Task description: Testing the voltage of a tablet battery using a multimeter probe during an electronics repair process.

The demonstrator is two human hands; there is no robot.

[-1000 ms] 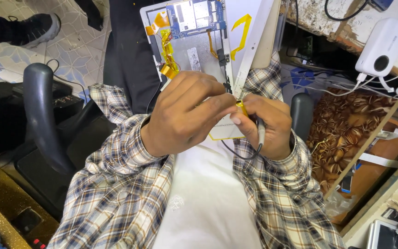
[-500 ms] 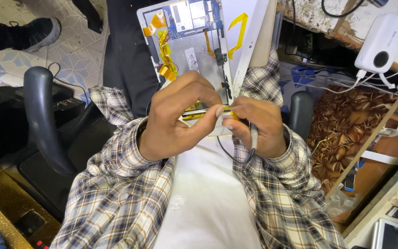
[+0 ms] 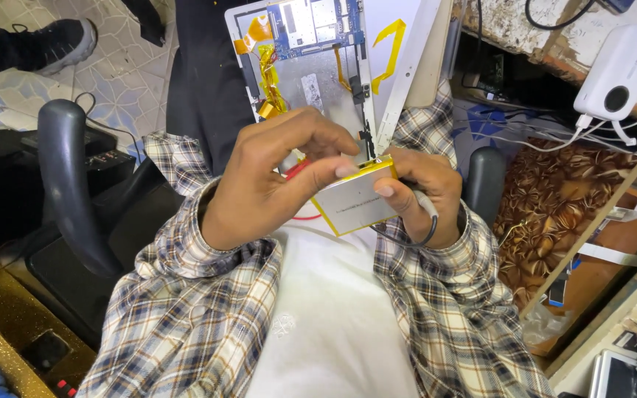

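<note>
Both of my hands hold a flat silver battery pack (image 3: 354,197) edged with yellow tape, just above my lap. My left hand (image 3: 270,177) pinches its top edge with thumb and fingers. My right hand (image 3: 423,193) grips its right side, thumb on the face, and also holds a grey cable (image 3: 427,217) that loops below. A red wire (image 3: 298,171) runs from the pack under my left hand. Beyond my hands an opened tablet (image 3: 318,59) lies on my knees, with its circuit board and yellow tape strips showing.
A black chair armrest (image 3: 64,177) curves at the left, another (image 3: 484,180) sits at the right. A white power bank (image 3: 621,70) with cables rests on the worn bench at top right. A patterned brown cloth (image 3: 554,214) lies below it. Someone's shoe (image 3: 46,40) is at top left.
The battery pack has been turned from edge-on to face up, so its flat silver side now shows. My hands have shifted slightly closer to my body.
</note>
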